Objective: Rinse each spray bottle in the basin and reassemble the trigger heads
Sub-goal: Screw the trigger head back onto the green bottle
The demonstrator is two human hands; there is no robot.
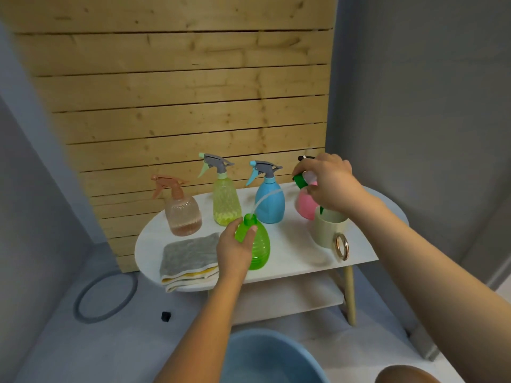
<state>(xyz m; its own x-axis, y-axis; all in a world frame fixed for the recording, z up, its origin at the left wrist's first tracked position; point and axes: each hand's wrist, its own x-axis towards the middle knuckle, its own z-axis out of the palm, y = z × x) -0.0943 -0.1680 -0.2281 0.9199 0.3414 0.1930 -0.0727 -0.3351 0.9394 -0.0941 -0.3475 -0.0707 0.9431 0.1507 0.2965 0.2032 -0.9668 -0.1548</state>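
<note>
**Trigger head lifted clear of the green bottle**

Your left hand (235, 246) grips the green bottle (255, 244) round its neck, pinning it upright on the white table (290, 244), probably so it cannot tip as the dip tube (269, 196) slides out. The tube's lower end sits just at the bottle's open mouth; its upper end runs to the trigger head (302, 178) pinched in your right hand (331, 183), raised behind and to the right of the bottle. Just behind the green bottle stand the blue bottle (269, 203) and the yellow bottle (225, 201), heads still on; the peach bottle (182, 214) is farther left, and a pink bottle (304, 204) is half hidden under your right hand. A cream mug (326, 230) sits to the bottle's right, a folded grey cloth (189, 254) to its left. The blue basin (265, 357) waits on the floor in front of the table, nearest you, within easy reach for rinsing.
</note>
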